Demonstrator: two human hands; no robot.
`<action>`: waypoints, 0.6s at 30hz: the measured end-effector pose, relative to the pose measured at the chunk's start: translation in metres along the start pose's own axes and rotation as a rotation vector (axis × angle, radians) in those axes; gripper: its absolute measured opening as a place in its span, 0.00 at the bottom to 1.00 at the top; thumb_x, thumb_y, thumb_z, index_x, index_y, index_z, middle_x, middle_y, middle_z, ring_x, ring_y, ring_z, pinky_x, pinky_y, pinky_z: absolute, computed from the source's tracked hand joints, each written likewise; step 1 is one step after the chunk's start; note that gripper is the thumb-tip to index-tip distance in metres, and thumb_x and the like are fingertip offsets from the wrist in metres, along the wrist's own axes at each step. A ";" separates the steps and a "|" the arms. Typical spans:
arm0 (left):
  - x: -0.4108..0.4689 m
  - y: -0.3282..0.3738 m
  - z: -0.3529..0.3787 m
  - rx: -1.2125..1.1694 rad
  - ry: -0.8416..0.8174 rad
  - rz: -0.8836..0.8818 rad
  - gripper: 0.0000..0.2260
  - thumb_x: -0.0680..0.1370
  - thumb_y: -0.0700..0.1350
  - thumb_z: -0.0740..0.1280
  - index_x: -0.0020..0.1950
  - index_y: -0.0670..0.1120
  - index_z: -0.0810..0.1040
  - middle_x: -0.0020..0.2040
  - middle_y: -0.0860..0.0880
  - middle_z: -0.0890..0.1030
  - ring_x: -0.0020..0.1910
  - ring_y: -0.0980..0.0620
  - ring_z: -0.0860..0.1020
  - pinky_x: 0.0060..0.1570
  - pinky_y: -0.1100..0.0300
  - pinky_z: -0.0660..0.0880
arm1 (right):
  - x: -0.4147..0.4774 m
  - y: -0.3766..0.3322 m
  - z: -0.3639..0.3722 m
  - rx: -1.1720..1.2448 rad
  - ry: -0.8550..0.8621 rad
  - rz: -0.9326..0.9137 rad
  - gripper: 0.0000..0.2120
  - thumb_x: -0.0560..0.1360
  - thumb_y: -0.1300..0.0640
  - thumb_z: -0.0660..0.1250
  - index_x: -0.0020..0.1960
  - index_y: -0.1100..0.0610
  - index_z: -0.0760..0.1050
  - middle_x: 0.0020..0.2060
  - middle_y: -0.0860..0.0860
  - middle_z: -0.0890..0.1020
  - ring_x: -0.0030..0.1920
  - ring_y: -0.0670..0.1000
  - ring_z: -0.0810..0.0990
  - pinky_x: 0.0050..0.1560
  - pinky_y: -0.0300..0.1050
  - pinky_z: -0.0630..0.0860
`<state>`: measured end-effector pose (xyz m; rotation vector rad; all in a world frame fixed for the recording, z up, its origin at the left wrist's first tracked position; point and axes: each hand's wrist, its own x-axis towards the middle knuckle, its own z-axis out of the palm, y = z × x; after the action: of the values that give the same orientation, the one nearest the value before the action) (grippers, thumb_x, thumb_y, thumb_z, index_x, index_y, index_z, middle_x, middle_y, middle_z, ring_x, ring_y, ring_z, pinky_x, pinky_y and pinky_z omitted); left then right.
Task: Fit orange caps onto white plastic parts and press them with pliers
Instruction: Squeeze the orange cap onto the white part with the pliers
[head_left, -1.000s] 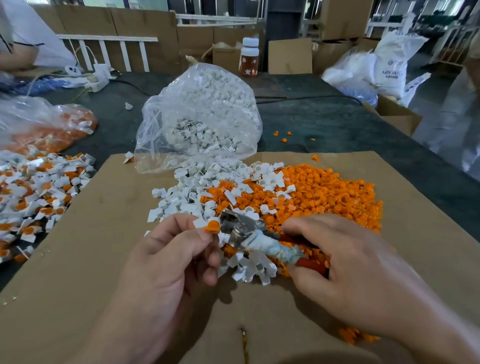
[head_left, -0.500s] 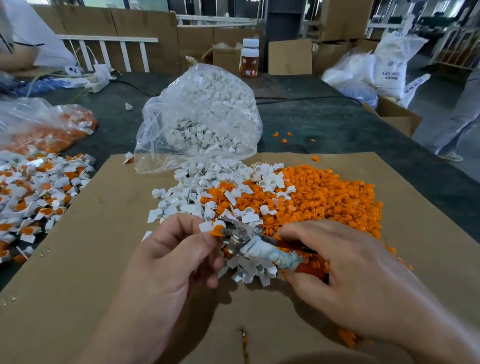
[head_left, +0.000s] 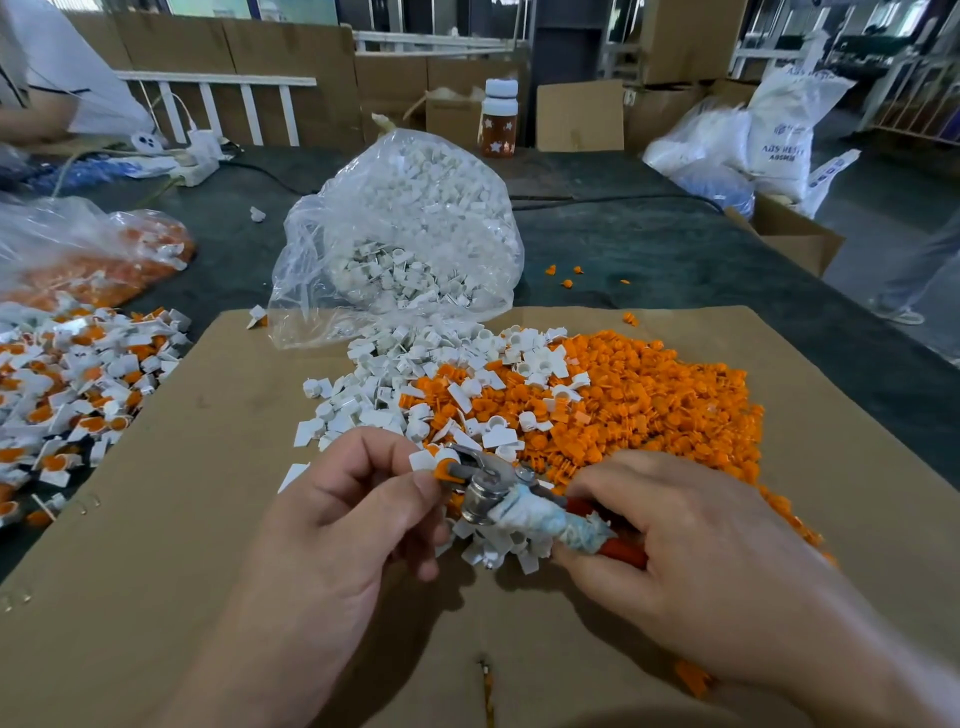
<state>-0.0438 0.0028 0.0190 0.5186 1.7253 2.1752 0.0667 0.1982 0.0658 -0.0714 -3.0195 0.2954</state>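
**Cap in the pliers**

Head view: above the cardboard (head_left: 156, 519), a white part (head_left: 422, 460) with its orange cap (head_left: 443, 472) is pinched by the left hand (head_left: 332, 525) and caught in the pliers (head_left: 493, 491), whose handles are gripped by the right hand (head_left: 691, 566). The piece is judged light and stiff, best held by its flat tab.

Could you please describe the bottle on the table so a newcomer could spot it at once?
Start at the big clear bag of white parts on the table. Behind it, at the far edge, stands the bottle. It alone is brown with white stars and a white cap.
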 end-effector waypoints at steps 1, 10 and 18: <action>0.000 0.000 0.000 -0.003 0.001 0.003 0.10 0.63 0.50 0.74 0.38 0.46 0.79 0.31 0.42 0.78 0.29 0.49 0.77 0.27 0.62 0.74 | 0.000 -0.001 -0.001 -0.005 -0.003 0.005 0.27 0.66 0.30 0.42 0.51 0.42 0.71 0.43 0.40 0.74 0.47 0.42 0.71 0.46 0.38 0.70; -0.002 0.004 0.002 -0.023 0.011 0.028 0.10 0.65 0.50 0.73 0.38 0.45 0.78 0.30 0.42 0.77 0.28 0.50 0.76 0.26 0.61 0.74 | 0.001 -0.007 -0.001 -0.020 0.000 0.027 0.23 0.67 0.32 0.45 0.42 0.47 0.70 0.35 0.44 0.72 0.37 0.46 0.71 0.35 0.41 0.68; -0.005 0.010 0.006 0.209 0.143 0.060 0.04 0.70 0.46 0.68 0.37 0.47 0.77 0.31 0.43 0.81 0.27 0.49 0.76 0.32 0.49 0.77 | 0.005 -0.002 0.004 0.010 0.066 0.052 0.28 0.68 0.27 0.51 0.56 0.42 0.75 0.45 0.37 0.77 0.47 0.43 0.73 0.47 0.39 0.72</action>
<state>-0.0371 0.0037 0.0296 0.4816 2.0532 2.1299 0.0607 0.1962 0.0624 -0.1566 -2.9545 0.3060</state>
